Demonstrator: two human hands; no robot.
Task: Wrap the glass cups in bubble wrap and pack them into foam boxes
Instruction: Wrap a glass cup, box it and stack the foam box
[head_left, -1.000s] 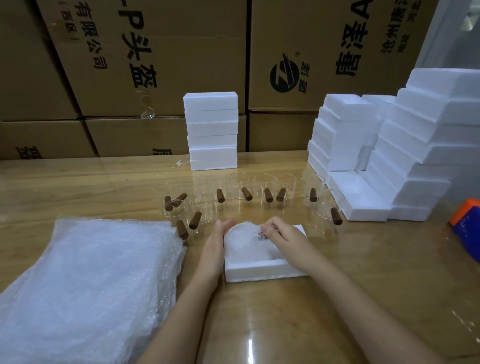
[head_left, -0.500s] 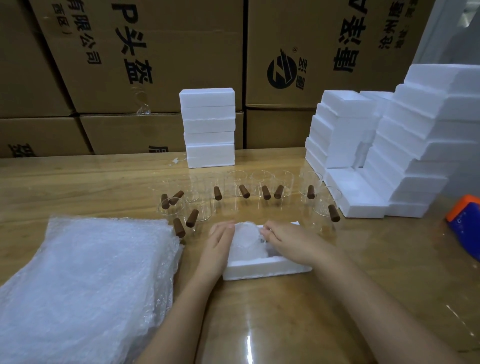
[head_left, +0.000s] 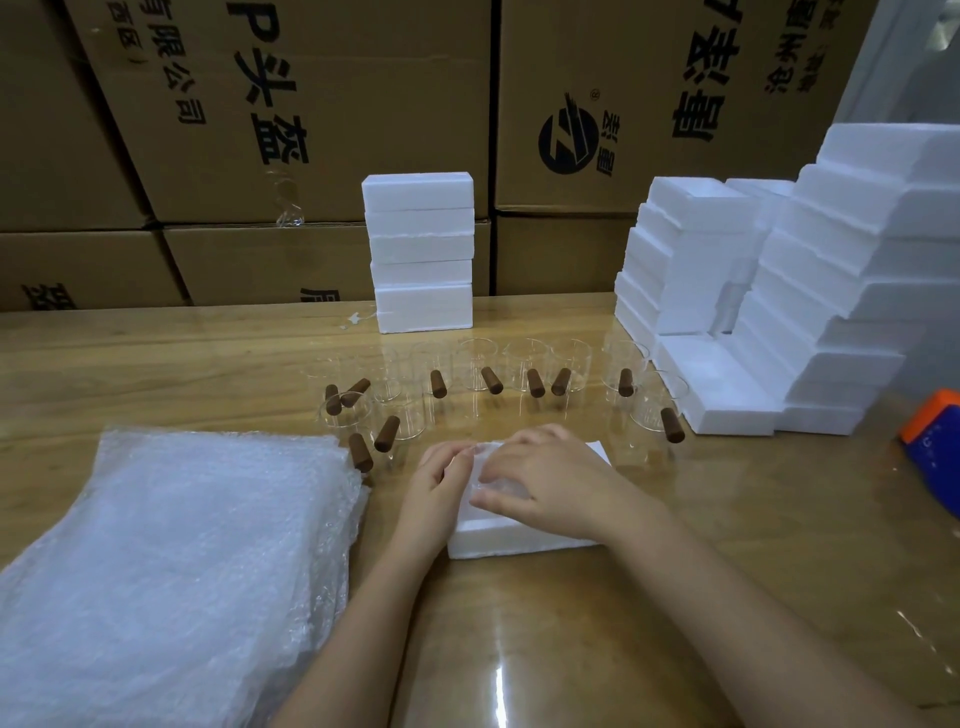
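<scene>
Your hands meet over the open foam box (head_left: 511, 543) at the near middle of the bench (head_left: 675, 597). Your right hand (head_left: 550, 486) lies flat across the wrapped cup (head_left: 480, 470), fingers fairly straight, pressing it down inside the box. Your left hand (head_left: 441, 483) sits against the box's left side with its fingers bent onto the wrap; you cannot tell whether it grips or only touches. Most of the wrapped cup is hidden under your hands. Bare cups (head_left: 475, 364) with brown handles stand in a loose row just beyond the box. A bubble wrap pile (head_left: 171, 561) lies to your left. A foam stack (head_left: 420, 249) stands at the back, a bigger foam heap (head_left: 841, 291) on the right, and cartons (head_left: 337, 104) behind.
</scene>
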